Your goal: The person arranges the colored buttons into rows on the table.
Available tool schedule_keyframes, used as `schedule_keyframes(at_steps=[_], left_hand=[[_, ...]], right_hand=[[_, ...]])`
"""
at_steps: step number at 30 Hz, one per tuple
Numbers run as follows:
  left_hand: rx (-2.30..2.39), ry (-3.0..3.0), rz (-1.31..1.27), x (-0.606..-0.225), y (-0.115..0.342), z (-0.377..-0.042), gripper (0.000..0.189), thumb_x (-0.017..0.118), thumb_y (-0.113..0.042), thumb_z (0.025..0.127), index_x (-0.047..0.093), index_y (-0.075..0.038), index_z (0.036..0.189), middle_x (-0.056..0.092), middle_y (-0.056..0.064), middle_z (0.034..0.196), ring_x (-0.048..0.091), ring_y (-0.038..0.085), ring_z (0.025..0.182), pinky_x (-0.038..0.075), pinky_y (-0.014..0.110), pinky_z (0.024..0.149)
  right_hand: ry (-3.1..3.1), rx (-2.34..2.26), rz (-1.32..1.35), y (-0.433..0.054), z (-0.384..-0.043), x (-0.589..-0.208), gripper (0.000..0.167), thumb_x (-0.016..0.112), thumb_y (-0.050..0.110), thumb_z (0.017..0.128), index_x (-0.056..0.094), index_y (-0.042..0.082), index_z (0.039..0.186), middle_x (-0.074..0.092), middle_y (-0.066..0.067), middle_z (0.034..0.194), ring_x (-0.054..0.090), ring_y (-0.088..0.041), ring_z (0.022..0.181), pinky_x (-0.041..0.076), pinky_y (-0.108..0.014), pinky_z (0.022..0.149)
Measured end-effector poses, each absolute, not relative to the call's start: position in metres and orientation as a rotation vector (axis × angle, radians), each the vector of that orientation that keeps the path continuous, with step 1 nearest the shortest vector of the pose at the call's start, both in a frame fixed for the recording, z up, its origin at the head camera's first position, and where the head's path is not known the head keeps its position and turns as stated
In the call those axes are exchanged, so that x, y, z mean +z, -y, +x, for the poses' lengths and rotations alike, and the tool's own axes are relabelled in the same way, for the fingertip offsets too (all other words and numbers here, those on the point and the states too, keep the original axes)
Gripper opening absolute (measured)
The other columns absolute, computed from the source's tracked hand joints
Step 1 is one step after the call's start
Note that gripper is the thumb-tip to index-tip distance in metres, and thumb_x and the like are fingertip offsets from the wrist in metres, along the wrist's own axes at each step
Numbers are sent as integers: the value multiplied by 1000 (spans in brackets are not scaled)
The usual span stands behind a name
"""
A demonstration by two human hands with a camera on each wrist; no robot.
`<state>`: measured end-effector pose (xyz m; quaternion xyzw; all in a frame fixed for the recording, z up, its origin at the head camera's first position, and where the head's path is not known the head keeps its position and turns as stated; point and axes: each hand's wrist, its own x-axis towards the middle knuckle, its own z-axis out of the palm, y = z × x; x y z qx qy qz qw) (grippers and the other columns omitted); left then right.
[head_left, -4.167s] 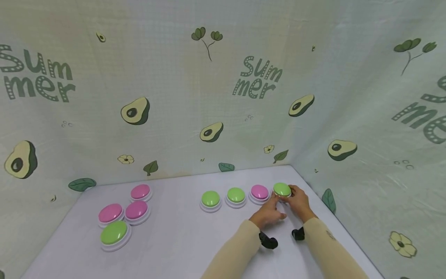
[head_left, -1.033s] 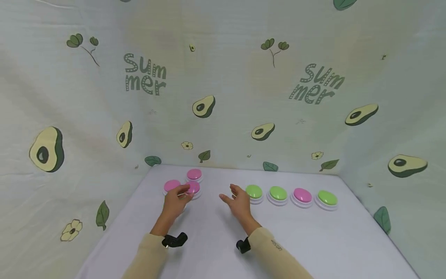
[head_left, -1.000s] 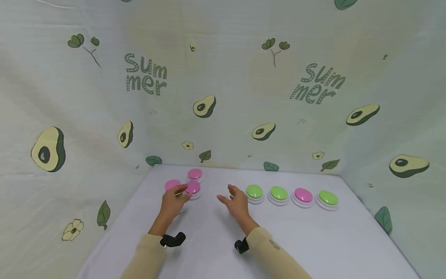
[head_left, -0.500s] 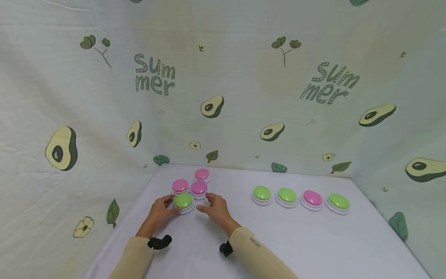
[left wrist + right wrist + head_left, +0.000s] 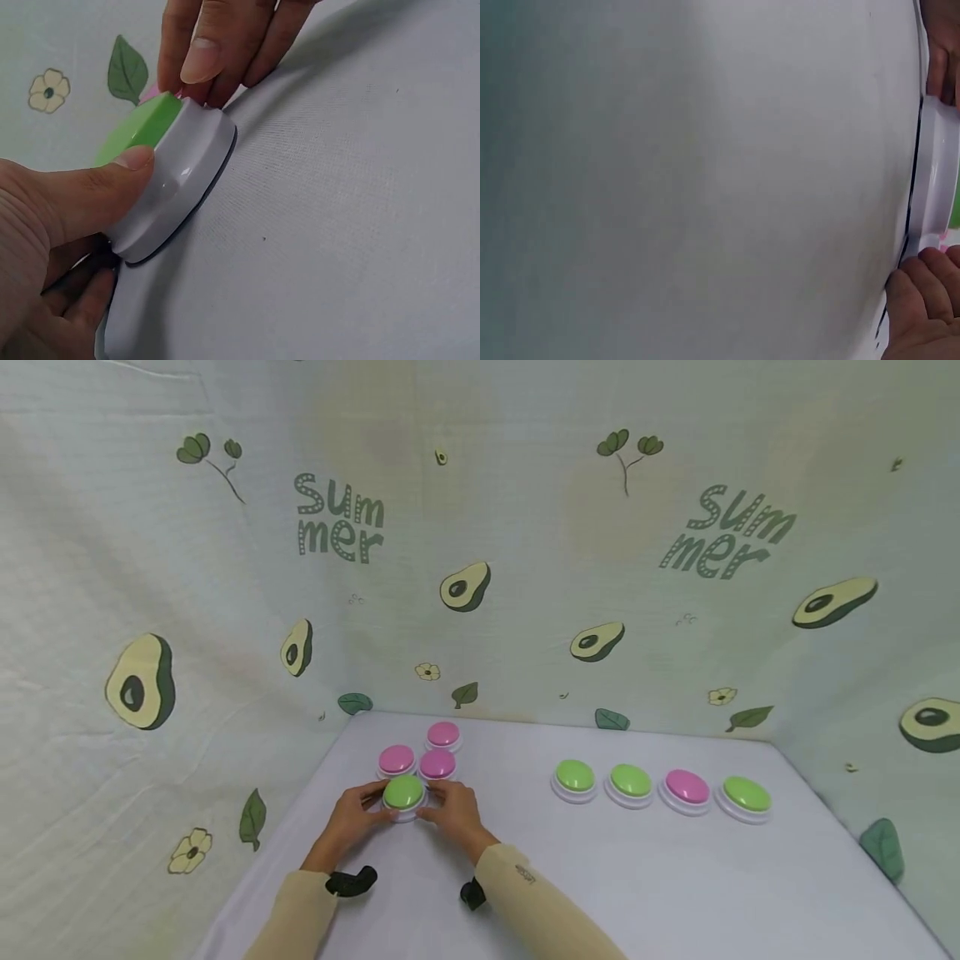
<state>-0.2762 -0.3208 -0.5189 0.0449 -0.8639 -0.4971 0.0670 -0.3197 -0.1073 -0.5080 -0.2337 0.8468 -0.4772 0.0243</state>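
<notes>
The left hand (image 5: 356,819) holds a green button (image 5: 403,792) at its left edge, between thumb and fingers. The right hand (image 5: 458,817), apart from it a moment ago, now grips the right edge, so the button is held from both sides. It is at the left of the white desk (image 5: 600,885), in front of three pink buttons (image 5: 437,764); well to the right is a row of four more buttons (image 5: 630,779).

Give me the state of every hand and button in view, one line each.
Held green button: dome up; lifted or resting, unclear
Left hand: grips that button's left side
Right hand: grips its right side
Left cluster's three pink buttons: dome up, unheld
Right row's three green buttons: dome up, unheld
Right row's pink button: dome up, unheld
</notes>
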Motion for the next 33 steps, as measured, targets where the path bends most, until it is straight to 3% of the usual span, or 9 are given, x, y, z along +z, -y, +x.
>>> schedule_keyframes(at_steps=[11, 19, 33], left_hand=[[-1483, 2526, 121, -521, 312, -273, 56, 90, -2, 80, 70, 2, 132, 69, 20, 135, 62, 41, 129, 50, 50, 111], [-1457, 2531, 117, -516, 303, -271, 58, 91, -3, 79, 70, 1, 133, 69, 20, 135, 63, 41, 128, 52, 51, 109], [-1651, 2427, -4, -516, 250, -283, 54, 92, -3, 78, 73, 0, 129, 73, 16, 126, 69, 34, 120, 57, 43, 104]], right_hand=[[-2781, -1388, -722, 116, -314, -505, 52, 91, 11, 80, 73, 1, 128, 75, -9, 126, 67, -31, 123, 52, -48, 109], [-2808, -1454, -641, 111, -311, -506, 55, 94, 14, 76, 75, 4, 126, 76, -6, 124, 67, -29, 125, 52, -48, 110], [-2679, -1602, -495, 50, -313, -493, 62, 95, 11, 75, 69, -7, 128, 73, -20, 124, 71, -36, 117, 58, -47, 101]])
